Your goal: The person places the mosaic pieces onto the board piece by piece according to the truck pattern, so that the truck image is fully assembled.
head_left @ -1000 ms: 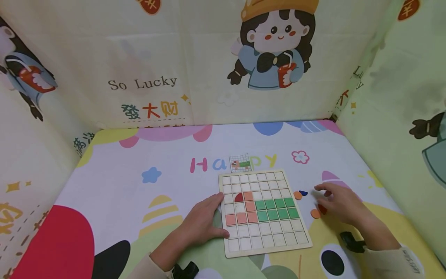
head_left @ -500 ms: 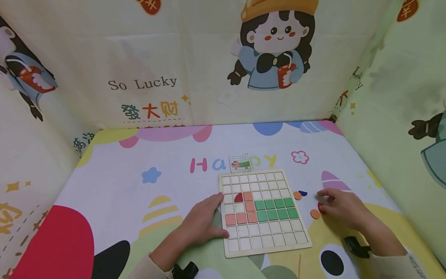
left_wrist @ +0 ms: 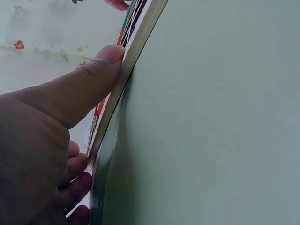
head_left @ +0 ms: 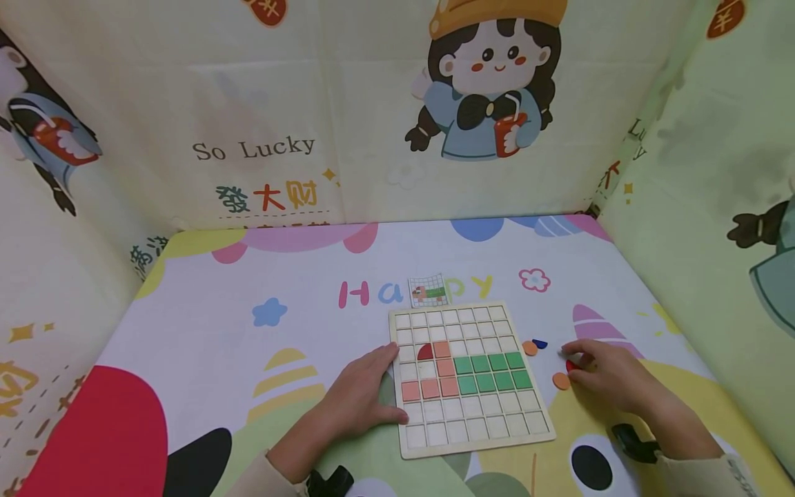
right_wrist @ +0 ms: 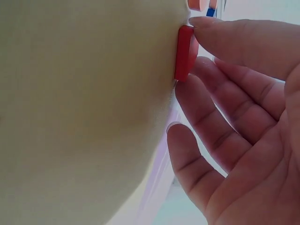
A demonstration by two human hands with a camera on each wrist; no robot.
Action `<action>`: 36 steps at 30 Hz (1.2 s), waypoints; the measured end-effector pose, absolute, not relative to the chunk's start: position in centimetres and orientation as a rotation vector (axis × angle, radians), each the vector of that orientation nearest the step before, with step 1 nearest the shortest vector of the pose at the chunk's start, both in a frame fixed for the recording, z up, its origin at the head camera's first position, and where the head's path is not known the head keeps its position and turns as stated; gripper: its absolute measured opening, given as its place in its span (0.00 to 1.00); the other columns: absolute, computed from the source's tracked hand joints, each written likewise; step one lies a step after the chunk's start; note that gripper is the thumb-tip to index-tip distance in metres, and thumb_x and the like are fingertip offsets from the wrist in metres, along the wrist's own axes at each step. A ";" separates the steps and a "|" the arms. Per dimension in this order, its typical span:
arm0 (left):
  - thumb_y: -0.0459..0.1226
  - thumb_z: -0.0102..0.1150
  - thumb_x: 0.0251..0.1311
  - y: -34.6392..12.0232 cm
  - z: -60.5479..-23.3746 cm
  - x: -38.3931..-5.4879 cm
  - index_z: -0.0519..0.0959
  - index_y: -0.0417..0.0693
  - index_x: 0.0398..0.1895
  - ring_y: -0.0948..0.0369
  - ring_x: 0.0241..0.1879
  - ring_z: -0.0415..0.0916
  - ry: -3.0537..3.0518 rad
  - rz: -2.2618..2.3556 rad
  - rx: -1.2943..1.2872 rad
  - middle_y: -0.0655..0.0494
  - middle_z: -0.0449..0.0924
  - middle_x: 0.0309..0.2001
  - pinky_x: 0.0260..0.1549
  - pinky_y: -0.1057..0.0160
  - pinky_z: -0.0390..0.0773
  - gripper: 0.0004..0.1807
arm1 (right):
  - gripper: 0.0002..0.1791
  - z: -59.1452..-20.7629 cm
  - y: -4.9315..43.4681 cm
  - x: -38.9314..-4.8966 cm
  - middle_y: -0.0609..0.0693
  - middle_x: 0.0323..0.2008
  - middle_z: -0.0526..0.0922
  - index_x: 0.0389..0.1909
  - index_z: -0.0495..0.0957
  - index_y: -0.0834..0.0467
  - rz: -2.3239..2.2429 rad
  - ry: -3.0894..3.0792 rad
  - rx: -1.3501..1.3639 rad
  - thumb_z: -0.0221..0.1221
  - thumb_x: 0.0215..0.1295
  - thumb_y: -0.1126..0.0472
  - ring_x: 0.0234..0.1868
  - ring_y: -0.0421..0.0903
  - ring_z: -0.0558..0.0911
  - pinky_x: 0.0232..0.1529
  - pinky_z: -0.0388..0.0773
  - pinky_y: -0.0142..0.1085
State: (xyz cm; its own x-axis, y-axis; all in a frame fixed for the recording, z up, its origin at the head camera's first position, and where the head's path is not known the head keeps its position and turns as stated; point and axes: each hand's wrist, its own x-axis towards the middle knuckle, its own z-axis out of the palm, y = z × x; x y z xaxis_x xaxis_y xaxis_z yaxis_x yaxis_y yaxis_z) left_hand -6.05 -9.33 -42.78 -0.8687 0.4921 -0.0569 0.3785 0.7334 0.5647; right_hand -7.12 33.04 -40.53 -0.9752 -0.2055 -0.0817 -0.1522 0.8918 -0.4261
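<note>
My left hand rests along the left edge of a wooden grid board, its fingers nearly straight. In the left wrist view its thumb presses on the board's rim. To the board's right, my right hand pinches a small red piece between thumb and middle finger, low at the tablecloth. The index finger is lifted off to the side. Laid in the grid are green squares, pink squares and one red quarter-round piece.
Two orange discs lie right of the board, the nearer disc by my right fingertips and the farther disc touching a dark blue half-round piece. A small pattern card lies behind the board. Printed cloth walls enclose the table.
My right hand has shifted slightly toward me, its thumb and finger closing on the red piece, which shows more plainly now. My left hand and the board have stayed put.
</note>
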 end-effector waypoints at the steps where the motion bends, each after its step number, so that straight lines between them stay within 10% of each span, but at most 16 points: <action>1: 0.55 0.77 0.47 -9.3 -42.8 -6.1 0.60 0.38 0.75 0.48 0.71 0.60 2.734 0.823 0.695 0.45 0.63 0.73 0.66 0.45 0.65 0.57 | 0.17 -40.6 33.0 -7.2 0.47 0.36 0.83 0.48 0.82 0.61 -0.648 2.932 -0.278 0.70 0.57 0.63 0.36 0.47 0.80 0.36 0.79 0.40; 36: 0.56 0.77 0.47 -9.4 -42.9 -6.1 0.59 0.39 0.75 0.49 0.71 0.60 2.741 0.819 0.707 0.47 0.63 0.73 0.66 0.46 0.65 0.57 | 0.21 -40.6 32.1 -7.9 0.52 0.36 0.82 0.49 0.79 0.67 -0.658 2.880 -0.131 0.70 0.58 0.60 0.38 0.51 0.79 0.41 0.83 0.48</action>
State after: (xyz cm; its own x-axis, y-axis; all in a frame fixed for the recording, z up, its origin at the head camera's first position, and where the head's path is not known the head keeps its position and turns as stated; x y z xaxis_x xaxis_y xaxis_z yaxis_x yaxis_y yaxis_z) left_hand -6.07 -9.42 -42.89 -0.8670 0.4959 -0.0477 0.3885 0.7329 0.5585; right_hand -7.87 32.14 -40.56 -0.9790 -0.1267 -0.1595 -0.0449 0.8980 -0.4377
